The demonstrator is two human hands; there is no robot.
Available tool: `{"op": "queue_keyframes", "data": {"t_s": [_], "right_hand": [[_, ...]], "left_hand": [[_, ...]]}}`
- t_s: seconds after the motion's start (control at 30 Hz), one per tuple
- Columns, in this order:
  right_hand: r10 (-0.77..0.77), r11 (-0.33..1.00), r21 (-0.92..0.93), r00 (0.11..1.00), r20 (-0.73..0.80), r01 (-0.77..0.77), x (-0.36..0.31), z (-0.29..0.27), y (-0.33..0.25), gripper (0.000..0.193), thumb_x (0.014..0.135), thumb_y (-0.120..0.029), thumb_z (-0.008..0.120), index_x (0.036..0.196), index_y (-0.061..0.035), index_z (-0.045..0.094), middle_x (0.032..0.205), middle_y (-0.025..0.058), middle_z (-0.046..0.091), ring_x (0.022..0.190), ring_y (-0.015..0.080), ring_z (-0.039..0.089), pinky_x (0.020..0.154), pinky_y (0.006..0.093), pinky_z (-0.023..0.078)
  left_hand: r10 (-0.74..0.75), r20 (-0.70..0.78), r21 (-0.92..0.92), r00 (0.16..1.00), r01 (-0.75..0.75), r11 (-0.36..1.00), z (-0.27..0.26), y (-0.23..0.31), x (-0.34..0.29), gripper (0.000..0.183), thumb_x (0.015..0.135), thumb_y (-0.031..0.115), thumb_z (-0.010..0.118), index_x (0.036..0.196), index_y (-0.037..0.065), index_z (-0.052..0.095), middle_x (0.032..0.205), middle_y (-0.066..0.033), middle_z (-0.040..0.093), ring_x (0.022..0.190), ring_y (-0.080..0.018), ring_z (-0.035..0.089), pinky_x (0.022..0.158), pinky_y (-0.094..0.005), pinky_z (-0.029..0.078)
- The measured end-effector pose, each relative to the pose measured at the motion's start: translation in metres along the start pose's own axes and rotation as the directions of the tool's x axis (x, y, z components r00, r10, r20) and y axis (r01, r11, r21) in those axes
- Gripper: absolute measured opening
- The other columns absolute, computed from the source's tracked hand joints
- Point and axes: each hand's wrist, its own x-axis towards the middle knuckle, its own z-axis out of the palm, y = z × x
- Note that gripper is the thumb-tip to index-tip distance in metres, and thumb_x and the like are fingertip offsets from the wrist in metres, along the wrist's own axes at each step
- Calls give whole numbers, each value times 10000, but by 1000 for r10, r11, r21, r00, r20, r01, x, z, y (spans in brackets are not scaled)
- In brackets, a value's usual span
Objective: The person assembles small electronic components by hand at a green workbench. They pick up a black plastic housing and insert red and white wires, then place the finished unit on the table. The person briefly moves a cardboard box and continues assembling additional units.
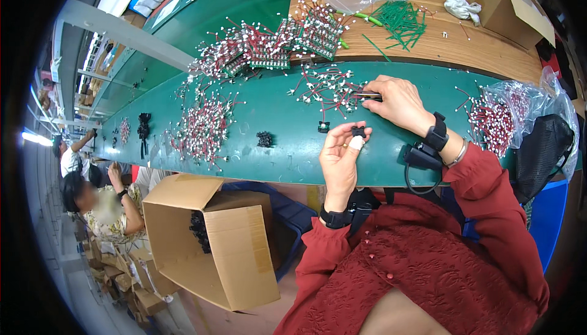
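My left hand [338, 160] pinches a small black plastic part [358, 131] between thumb and fingers, just above the green bench [293, 157]. Close above it, my right hand [400, 104] grips dark tweezers [369, 95]. Their tips reach the edge of a loose pile of short red wires with white connectors [330, 87]; whether they hold a wire is too small to tell. Left of my left hand lies a black part with a red wire [323, 127]. Farther left sits a clump of similar black parts [264, 139].
Wired green circuit boards [269, 53] and another wire heap [205, 124] lie left. Green strips [400, 24] lie at the back; a bag of wires [510, 105] and black mesh pouch [543, 151] right. An open carton [244, 255] stands below the bench; a co-worker [116, 206] sits far left.
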Motion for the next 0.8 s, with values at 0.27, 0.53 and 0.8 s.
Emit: {"op": "queue_keyframes", "data": {"t_s": [0.27,0.53,0.8], "right_hand": [[7,998,66,1000,-9,-7,-4,3,-2,174,720,-184,666,824,-46,643,787,82,612,699,283,602,607,378,460],[90,993,-75,996,29,-88,0,7,-13,195,717,-215,677,803,-42,652,791,94,628,718,291,615,614,385,473],[-8,963,268,999,32,-1,-8,-4,-5,151,728,-122,670,823,-7,644,763,103,627,681,202,621,598,303,469]], "left_hand": [[55,33,15,998,-56,998,-1,-2,0,254,836,-17,564,1080,-20,496,1075,-177,579,944,-234,601,847,-326,483],[45,49,22,998,-46,999,1,-1,0,245,837,-21,555,1076,-20,499,1067,-178,581,932,-230,603,844,-323,481],[66,38,-56,997,-63,996,-4,-3,1,263,827,-30,555,1087,-21,515,1201,-189,503,1046,-226,552,893,-330,457]]}}
